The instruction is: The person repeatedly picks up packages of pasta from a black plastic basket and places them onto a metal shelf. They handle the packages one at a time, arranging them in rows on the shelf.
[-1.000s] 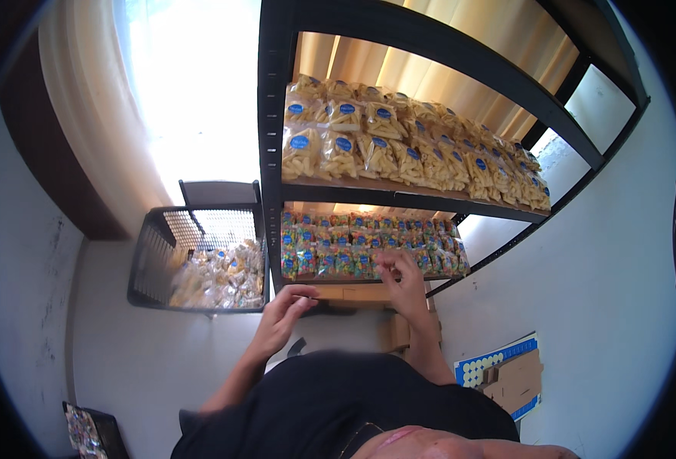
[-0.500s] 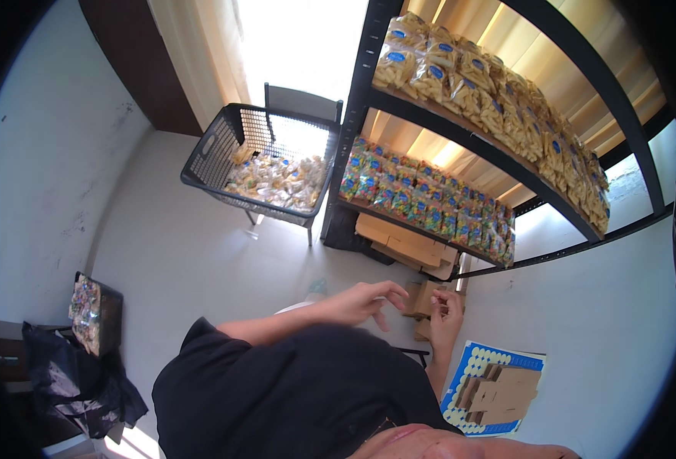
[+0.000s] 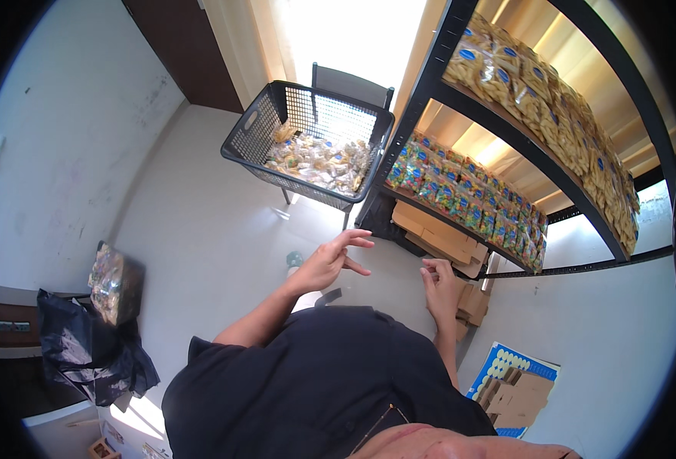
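Observation:
My left hand [image 3: 329, 262] is raised in front of my dark shirt. Its fingers are spread and it holds nothing. My right hand [image 3: 439, 288] hovers to the right, its fingers loosely bent and the thumb a little apart, with nothing visible in it. Both hands are in the air, apart from each other. Beyond them, a black perforated basket [image 3: 247, 157] rests on a chair [image 3: 353, 86] and holds many small clear packets [image 3: 319, 162]. To the right, the black rack bears packets of colourful snacks [image 3: 460, 197] on a lower shelf and packets of pale yellow snacks [image 3: 548, 107] above.
Flattened cardboard [image 3: 437, 229] lies under the black metal rack [image 3: 498, 113]. More cardboard boxes [image 3: 472, 302] stand by the right wall. A blue board with cardboard pieces [image 3: 517, 398] is at the lower right. A filled bin [image 3: 127, 287] and a black bag [image 3: 97, 359] stand on the left.
The view has shifted, so the basket and rack appear farther right. Both hands are reaching a bit farther forward, and my right hand's fingers have loosened from a near pinch.

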Demonstrator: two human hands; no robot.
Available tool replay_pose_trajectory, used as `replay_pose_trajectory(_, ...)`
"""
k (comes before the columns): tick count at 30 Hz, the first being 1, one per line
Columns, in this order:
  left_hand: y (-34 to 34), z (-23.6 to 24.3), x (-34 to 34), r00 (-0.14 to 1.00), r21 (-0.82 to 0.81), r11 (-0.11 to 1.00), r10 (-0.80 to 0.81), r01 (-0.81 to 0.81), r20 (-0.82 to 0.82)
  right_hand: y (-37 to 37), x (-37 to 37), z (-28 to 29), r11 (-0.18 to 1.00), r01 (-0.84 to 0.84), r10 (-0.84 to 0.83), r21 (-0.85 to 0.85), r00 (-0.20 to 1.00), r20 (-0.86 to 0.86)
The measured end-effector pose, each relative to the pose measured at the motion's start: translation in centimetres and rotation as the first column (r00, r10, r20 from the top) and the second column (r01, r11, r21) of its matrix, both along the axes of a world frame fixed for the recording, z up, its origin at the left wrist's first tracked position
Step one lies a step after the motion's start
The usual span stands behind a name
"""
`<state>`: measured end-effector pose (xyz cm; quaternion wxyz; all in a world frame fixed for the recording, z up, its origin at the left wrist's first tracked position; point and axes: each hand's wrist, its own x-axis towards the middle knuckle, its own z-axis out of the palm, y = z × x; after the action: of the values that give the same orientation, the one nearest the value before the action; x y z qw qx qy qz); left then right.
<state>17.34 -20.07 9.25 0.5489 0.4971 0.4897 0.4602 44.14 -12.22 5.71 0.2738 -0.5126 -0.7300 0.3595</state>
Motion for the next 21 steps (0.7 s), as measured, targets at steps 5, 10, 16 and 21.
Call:
replay_pose_trajectory(5,-0.1,-1.6,-7.8,0.990,-0.018,0.991,0.132,-0.131,0.043,2.6,-8.0,-1.9,0.989,-0.132,0.132,-0.074,0.991,0.006)
replay_pose_trajectory(10,-0.3,-2.4,-17.5,0.950,-0.075,0.951,0.305,-0.300,0.070,5.6,-18.9,-5.6,0.964,-0.259,0.260,-0.057,0.965,0.018)
replay_pose_trajectory(16,0.5,-3.9,-28.2,0.913,-0.132,0.903,0.402,-0.408,-0.071,8.5,-29.4,-9.2,0.941,-0.314,0.325,-0.126,0.942,0.079)
replay_pose_trajectory(21,3.0,-5.2,-33.3,0.928,-0.138,0.930,0.309,-0.341,-0.207,10.0,-33.1,-11.9,0.946,-0.247,0.277,-0.208,0.952,0.131)
